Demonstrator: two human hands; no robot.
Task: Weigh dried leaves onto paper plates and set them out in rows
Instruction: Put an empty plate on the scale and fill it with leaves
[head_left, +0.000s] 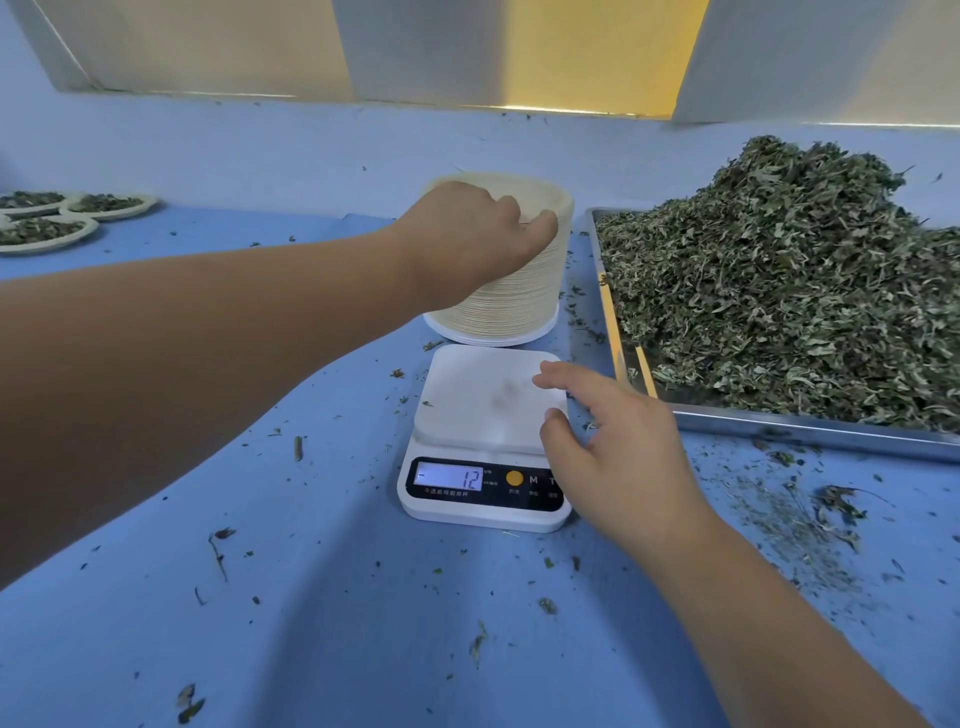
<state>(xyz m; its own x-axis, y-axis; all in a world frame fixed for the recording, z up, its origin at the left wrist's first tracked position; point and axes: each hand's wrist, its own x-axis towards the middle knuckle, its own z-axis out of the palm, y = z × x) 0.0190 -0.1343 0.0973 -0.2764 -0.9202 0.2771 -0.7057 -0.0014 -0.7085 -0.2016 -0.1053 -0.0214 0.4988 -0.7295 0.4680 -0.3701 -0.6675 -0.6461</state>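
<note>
My left hand (475, 236) pinches the top rim of the plate stack (506, 306), likely to feed the bare scale (480, 402); my right hand (615, 449) hovers spread at its edge.

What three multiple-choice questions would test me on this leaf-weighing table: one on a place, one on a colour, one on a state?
1. Where is the stack of paper plates? A beyond the scale; B on the scale; C on a chair.
2. What colour is the cloth? A red; B blue; C white.
3. The scale's display is: A dark; B cracked; C lit.
Answers: A, it stands just behind the scale; B, the fabric under everything is blue; C, it glows and reads 12.
</note>
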